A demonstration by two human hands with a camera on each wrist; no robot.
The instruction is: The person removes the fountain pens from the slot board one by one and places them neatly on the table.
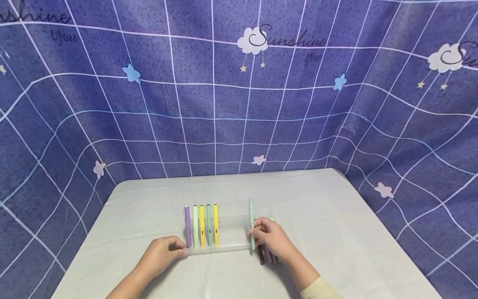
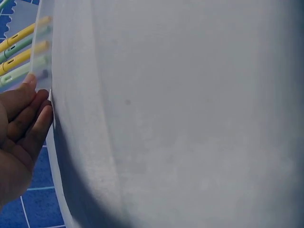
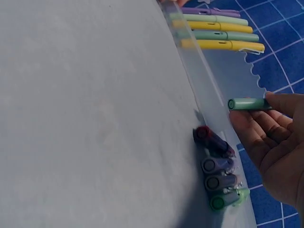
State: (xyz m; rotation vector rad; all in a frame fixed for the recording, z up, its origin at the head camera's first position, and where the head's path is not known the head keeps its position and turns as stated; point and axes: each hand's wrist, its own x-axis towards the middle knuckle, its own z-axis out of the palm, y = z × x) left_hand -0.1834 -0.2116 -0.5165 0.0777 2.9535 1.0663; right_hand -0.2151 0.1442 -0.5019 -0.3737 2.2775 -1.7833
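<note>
"While both hands are in frame, begin with the left hand (image 1: 160, 253)."

"Gripping. It holds the clear rack (image 1: 231, 248) at the near left corner, thumb against the front wall, fingers bent beside it."

"Position of the rack?"

"On the table (image 1: 298, 195), between its left and right edges and well apart from its far edge."

"Contents?"

"Five pens, side by side. Reading from the rack's left edge inward: a purple pen (image 1: 188, 226), a pale green pen (image 1: 196, 228), a yellow pen (image 1: 202, 224), a green pen (image 1: 209, 224) and a second yellow pen (image 1: 215, 224). Their caps point toward the table's far edge."

"And the right hand (image 1: 274, 238)?"

"Also gripping. Thumb and fingers pinch a light green pen (image 1: 251, 211) at the rack's right edge. Whether that pen touches the rack, I cannot tell."

"Loose items?"

"Four, on the table just beside the rack's right edge, partly covered by the right hand in the head view: a dark red-brown pen (image 3: 213, 141), two purplish pens (image 3: 217, 165) and a pen with a bright green end (image 3: 229, 199)."

"Surroundings?"

"Blue-purple curtain (image 1: 224, 104) with white grid lines, beyond the table's far, left and right edges."
</note>
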